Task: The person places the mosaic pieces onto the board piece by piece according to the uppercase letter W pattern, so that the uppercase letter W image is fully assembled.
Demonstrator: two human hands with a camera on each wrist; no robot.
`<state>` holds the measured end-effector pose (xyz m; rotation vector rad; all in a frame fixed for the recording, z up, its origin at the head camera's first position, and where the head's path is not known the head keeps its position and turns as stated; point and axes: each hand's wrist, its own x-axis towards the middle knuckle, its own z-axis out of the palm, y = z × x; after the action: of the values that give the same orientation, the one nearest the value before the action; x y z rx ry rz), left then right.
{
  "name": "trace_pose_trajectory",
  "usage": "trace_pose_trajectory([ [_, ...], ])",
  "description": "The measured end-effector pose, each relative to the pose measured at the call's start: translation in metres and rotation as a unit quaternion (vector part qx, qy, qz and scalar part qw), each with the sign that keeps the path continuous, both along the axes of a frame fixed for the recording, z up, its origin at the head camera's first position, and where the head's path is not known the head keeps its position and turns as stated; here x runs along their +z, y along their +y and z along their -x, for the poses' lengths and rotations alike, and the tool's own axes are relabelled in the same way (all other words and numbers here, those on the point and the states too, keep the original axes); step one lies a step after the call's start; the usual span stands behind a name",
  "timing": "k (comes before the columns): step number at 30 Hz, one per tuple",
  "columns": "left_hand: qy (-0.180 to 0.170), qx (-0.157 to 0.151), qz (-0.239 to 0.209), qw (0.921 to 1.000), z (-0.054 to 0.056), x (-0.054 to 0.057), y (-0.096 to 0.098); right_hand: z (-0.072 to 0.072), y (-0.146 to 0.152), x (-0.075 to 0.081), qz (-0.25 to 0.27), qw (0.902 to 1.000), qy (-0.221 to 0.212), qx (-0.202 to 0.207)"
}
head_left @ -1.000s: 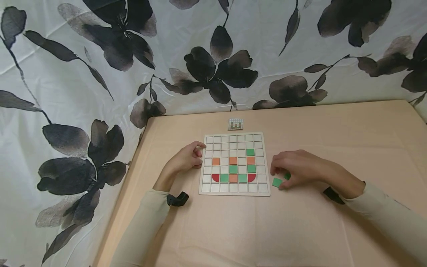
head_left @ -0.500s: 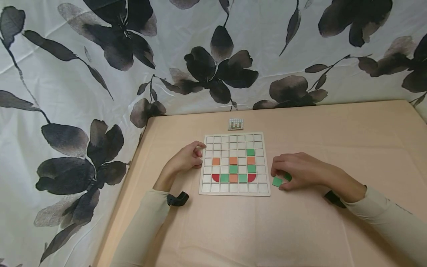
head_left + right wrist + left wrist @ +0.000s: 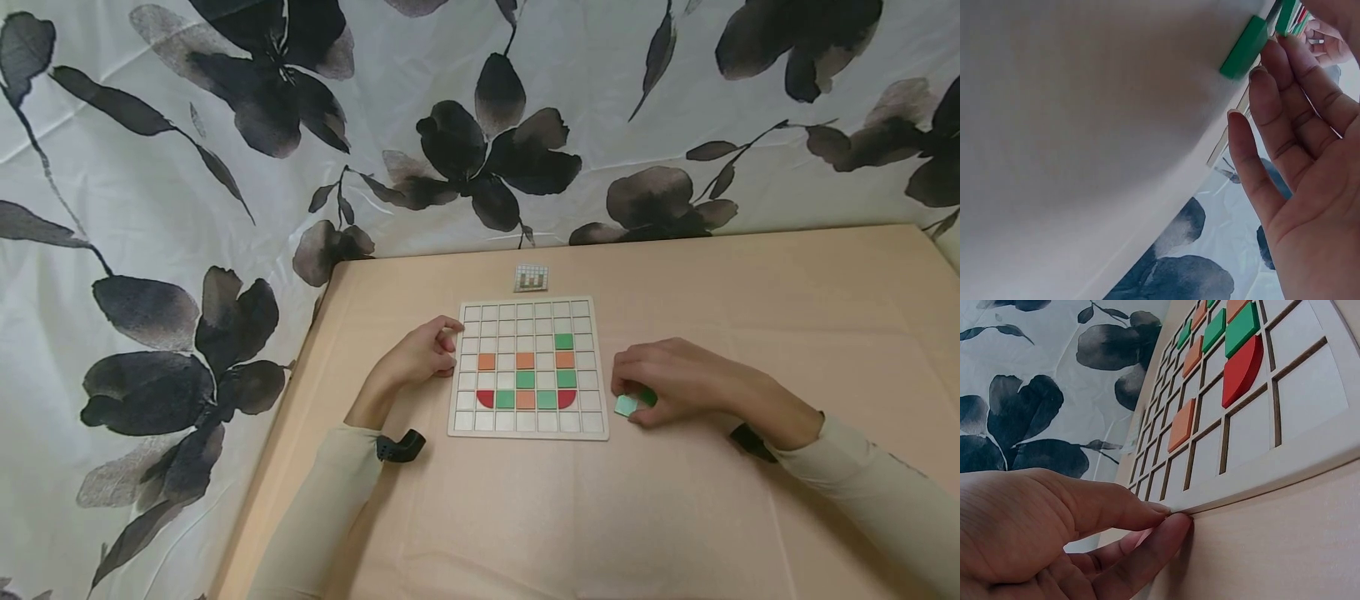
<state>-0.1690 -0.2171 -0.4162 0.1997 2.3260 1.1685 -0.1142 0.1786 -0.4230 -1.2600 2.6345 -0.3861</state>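
A white grid board lies on the table, with green, orange and red tiles set in several squares. At its left edge is my left hand; in the left wrist view the thumb and a fingertip pinch the frame's rim. Just right of the board, my right hand holds a square green tile at its fingertips, tilted so its face looks pale. A second green tile lies under that hand, partly hidden; in the right wrist view this green tile is on the tabletop.
Behind the board lies a small card with a grid pattern. The light wooden table meets a floral curtain at its back and left edges. A black wrist camera sits on the left wrist.
The green tile at my right fingertips has tipped up from lying flat and now looks lighter. My right hand has shifted very slightly; the left hand has stayed at the board's edge.
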Motion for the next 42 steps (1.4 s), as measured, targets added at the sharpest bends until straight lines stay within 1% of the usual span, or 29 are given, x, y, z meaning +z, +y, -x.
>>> trace_pose_trajectory([
  [7, 0.001, -0.001, 0.003, 1.0000, 0.000, -0.001, -0.001, 0.002, 0.001, 0.003, 0.005, 1.0000, 0.005, -0.005],
  [14, 0.000, -0.001, 0.007, 1.0000, 0.001, -0.001, -0.002, 0.004, 0.002, 0.007, 0.006, 0.9997, -0.002, -0.023],
  [21, -0.002, -0.001, 0.000, 1.0000, 0.000, -0.001, -0.002, 0.013, 0.003, 0.011, 0.026, 0.9991, -0.004, -0.032],
  [32, 0.003, -0.001, 0.003, 1.0000, 0.001, -0.002, -0.001, 0.028, -0.001, 0.015, 0.059, 0.9979, 0.012, -0.021],
  [38, 0.000, 0.003, -0.001, 1.0000, 0.002, -0.002, 0.000, 0.036, -0.008, 0.017, 0.061, 0.9978, 0.004, -0.026],
  [42, 0.001, 0.003, 0.001, 1.0000, 0.003, -0.003, 0.001, 0.042, -0.015, 0.019, 0.060, 0.9980, -0.003, -0.018],
])
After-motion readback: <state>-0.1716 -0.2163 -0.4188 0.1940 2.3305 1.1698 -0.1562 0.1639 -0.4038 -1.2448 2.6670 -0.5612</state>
